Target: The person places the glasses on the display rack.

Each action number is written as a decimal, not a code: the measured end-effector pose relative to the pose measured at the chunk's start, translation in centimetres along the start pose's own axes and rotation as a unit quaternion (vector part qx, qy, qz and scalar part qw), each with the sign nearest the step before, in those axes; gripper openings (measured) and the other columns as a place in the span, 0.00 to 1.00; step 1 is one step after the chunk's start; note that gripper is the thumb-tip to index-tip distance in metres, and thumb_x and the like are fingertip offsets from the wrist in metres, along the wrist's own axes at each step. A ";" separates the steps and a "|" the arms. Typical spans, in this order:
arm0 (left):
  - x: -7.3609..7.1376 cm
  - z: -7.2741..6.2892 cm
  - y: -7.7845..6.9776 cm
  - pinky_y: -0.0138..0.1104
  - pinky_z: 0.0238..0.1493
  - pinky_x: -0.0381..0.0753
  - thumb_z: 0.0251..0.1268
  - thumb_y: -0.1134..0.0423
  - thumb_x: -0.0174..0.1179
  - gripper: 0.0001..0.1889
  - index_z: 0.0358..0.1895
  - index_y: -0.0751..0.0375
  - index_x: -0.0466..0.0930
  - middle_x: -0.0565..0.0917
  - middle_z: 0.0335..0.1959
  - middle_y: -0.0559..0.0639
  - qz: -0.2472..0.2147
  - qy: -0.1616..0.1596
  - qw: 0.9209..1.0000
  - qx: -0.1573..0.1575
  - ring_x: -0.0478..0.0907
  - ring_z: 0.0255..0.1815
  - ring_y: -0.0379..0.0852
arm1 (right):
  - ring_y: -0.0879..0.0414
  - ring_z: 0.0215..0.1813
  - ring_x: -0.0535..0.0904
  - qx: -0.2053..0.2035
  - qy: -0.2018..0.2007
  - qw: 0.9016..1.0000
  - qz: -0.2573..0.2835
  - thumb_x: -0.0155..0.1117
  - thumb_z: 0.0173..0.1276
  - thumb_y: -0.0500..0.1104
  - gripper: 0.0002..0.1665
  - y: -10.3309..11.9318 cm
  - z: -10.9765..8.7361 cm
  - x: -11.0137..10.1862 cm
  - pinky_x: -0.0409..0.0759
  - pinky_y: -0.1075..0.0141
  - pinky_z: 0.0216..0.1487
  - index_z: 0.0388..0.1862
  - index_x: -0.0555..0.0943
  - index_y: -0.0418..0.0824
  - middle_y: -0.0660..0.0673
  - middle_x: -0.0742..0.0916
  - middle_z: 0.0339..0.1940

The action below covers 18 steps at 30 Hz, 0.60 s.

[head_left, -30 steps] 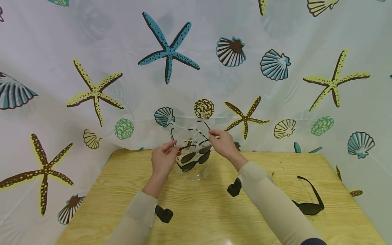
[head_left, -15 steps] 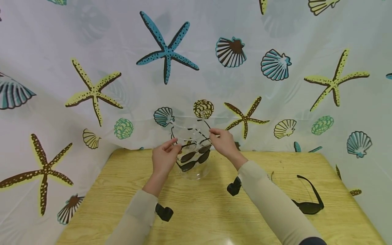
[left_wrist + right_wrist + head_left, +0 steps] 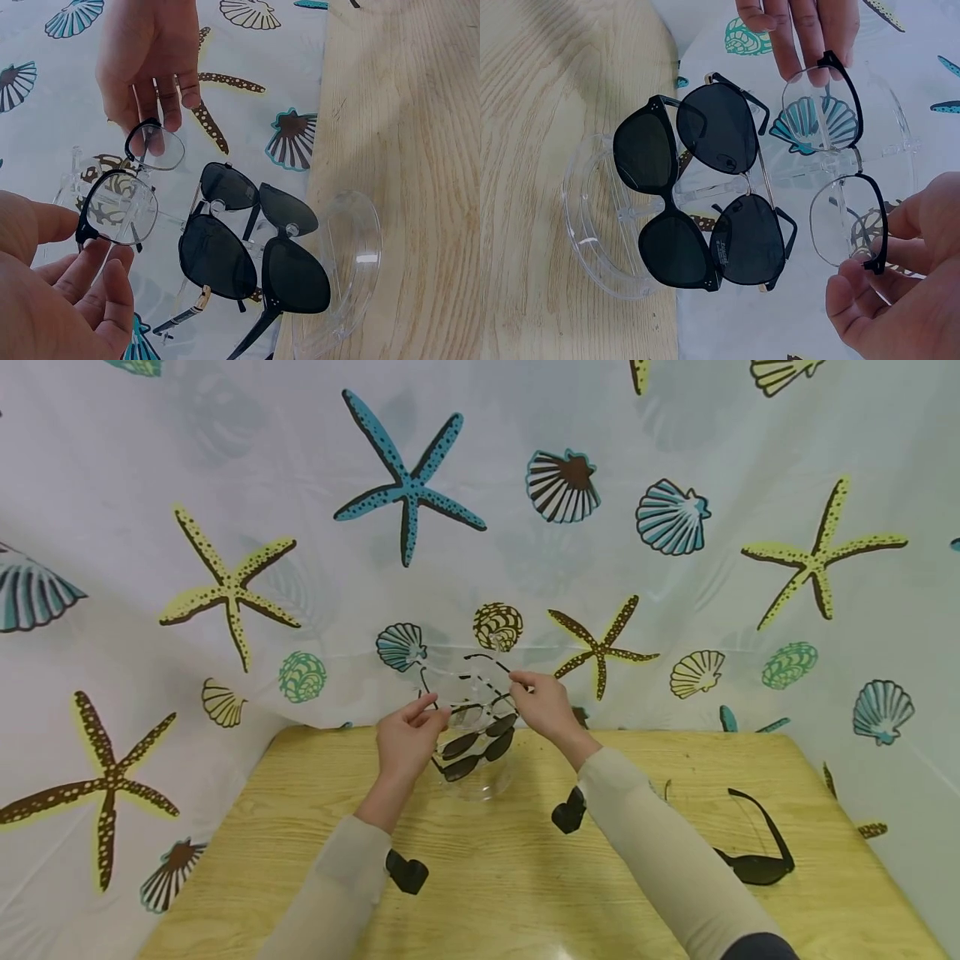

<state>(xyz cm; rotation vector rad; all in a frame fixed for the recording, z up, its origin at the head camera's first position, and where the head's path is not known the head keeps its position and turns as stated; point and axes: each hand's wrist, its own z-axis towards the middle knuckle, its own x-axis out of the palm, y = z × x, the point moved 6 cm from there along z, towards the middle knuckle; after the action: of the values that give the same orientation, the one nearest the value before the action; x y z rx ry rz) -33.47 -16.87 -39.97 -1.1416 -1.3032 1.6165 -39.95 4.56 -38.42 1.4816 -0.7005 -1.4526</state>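
Observation:
Clear-lensed eyeglasses (image 3: 860, 112) with black brow rims are held at the upper part of a transparent display stand (image 3: 367, 240). My left hand (image 3: 405, 743) pinches one end of their frame near the hinge. At the opposite end, my right hand (image 3: 546, 706) pinches the frame with thumb and fingers. Two pairs of dark glasses hang below on the stand: thin-framed sunglasses (image 3: 716, 127) and, lowest, black sunglasses (image 3: 641, 150). Whether the eyeglasses rest on the stand's bar or hover just in front of it, I cannot tell.
Another pair of black sunglasses (image 3: 757, 870) lies on the wooden table (image 3: 480, 877) at the right, partly behind my right sleeve. A thin curved temple (image 3: 667, 789) shows beside that sleeve. A shell-and-starfish curtain (image 3: 480, 552) hangs behind the stand.
Both hands still hold the eyeglasses. My left hand has shifted slightly right and up, and the tip of the eyeglasses' right temple has swung left.

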 end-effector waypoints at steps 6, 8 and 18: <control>0.0 0.2 0.0 0.28 0.29 0.73 0.74 0.57 0.67 0.23 0.69 0.55 0.82 0.93 0.48 0.56 0.018 0.000 1.000 -0.001 0.87 0.41 0.39 | 0.62 0.13 0.53 -0.008 0.007 1.000 -0.004 0.47 0.85 0.45 0.29 0.2 0.3 0.3 0.59 0.67 0.19 0.79 0.73 0.38 0.34 0.80 0.74; -0.1 0.2 0.1 0.28 0.30 0.73 0.74 0.57 0.67 0.23 0.69 0.54 0.82 0.93 0.49 0.56 0.021 -0.001 1.000 -0.004 0.88 0.43 0.41 | 0.62 0.13 0.53 -0.007 0.009 1.000 -0.002 0.47 0.85 0.45 0.29 0.2 0.3 0.3 0.59 0.67 0.19 0.79 0.73 0.38 0.34 0.79 0.75; -0.3 0.6 0.7 0.28 0.39 0.76 0.74 0.58 0.66 0.23 0.70 0.55 0.82 0.93 0.50 0.56 0.024 0.003 1.000 -0.005 0.87 0.56 0.56 | 0.62 0.12 0.52 -0.008 0.020 1.000 -0.005 0.48 0.85 0.47 0.29 -0.3 0.4 0.8 0.59 0.67 0.18 0.79 0.71 0.38 0.36 0.78 0.77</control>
<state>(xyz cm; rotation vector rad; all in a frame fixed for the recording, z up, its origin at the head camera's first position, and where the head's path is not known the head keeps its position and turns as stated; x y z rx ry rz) -33.98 -17.50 -40.56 -1.1924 -1.2906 1.6412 -40.26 3.90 -39.01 1.4991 -0.6561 -1.4283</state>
